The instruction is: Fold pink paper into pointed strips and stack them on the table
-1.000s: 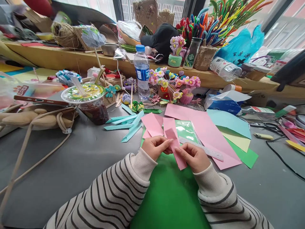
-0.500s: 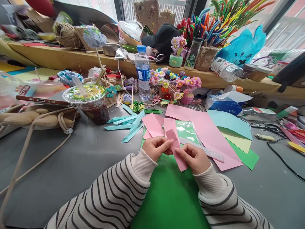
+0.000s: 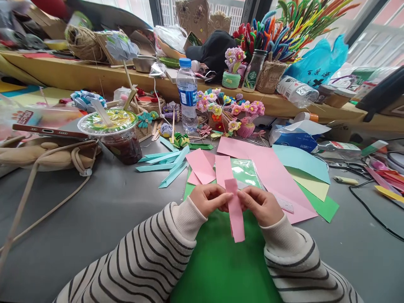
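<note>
A narrow pink paper strip [image 3: 236, 216] hangs almost upright between my two hands, above a green sheet [image 3: 221, 261]. My left hand [image 3: 210, 199] pinches its upper part from the left. From the right, my right hand [image 3: 263, 204] pinches the same upper part, the fingertips of both hands close together. The strip's lower end points toward me. Behind the hands lie more pink paper pieces [image 3: 202, 166], a large pink sheet [image 3: 274, 176] and a clear ruler [image 3: 285, 205], partly hidden by my right hand.
Folded teal paper strips [image 3: 167, 162] lie left of the pink pieces. A lidded drink cup [image 3: 118, 134] and a water bottle [image 3: 187, 94] stand behind. Teal, yellow and green sheets [image 3: 311, 176] lie right, with a black cable [image 3: 372, 208]. Craft flowers [image 3: 232, 111] crowd the back.
The pink strip has turned from slanted to nearly upright and come down toward me. My right hand moved up and left to meet my left hand at the strip's top.
</note>
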Demonstrator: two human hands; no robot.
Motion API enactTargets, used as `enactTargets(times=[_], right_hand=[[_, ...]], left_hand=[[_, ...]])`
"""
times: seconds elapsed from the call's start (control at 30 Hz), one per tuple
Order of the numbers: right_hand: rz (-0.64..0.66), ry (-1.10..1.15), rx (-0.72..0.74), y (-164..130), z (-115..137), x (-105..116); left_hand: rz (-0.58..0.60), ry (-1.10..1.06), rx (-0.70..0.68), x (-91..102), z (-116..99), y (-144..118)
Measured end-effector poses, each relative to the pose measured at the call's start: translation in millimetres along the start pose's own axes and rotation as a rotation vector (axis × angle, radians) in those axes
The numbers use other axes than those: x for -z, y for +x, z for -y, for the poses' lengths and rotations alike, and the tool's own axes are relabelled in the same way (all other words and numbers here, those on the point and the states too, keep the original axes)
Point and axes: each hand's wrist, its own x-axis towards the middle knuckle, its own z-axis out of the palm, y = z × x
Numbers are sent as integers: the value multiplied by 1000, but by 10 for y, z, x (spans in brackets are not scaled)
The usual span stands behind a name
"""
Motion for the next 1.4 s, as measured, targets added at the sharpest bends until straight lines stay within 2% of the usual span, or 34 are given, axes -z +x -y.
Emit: enactTargets(times=[0.13, 0.37, 0.57, 0.73, 0.9, 1.0, 1.2, 1.3, 1.4], right_hand=[[-1, -6, 43, 16, 18, 51], [-94, 12, 115, -2, 2, 15], [-48, 15, 82, 3, 13, 6], [-73, -3, 67, -2, -20, -42], [-86, -14, 62, -3, -44, -53], [-88, -93, 89, 4, -74, -48], [-2, -277, 173, 19, -70, -7], [82, -383, 199, 15, -27, 12], [106, -385, 177, 17, -42, 0]], left_hand=[[145, 28, 3, -19, 28, -20], [173, 40, 3, -20, 54, -7], [133, 0, -24, -9, 53, 21], [96, 89, -42, 3, 69, 33], [-5, 83, -62, -7, 82, 21], [-54, 65, -60, -18, 87, 20], [32, 40, 7, 2, 56, 58], [37, 79, 7, 23, 48, 73], [28, 123, -21, 40, 58, 68]])
